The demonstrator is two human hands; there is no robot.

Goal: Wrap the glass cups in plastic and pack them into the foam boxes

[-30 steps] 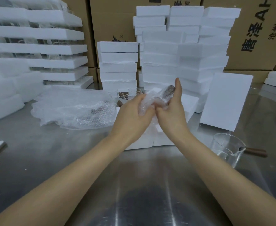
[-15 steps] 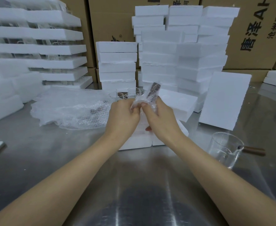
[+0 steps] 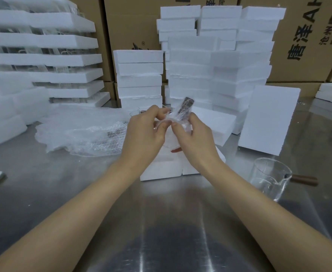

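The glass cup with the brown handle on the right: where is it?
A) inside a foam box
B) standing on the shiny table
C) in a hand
B: the glass cup stands on the metal table, while the left hand and right hand hold another, wrapped cup.

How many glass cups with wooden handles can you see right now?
2: a wrapped cup held by the left hand and right hand; a bare cup on the table, right. Others may be hidden.
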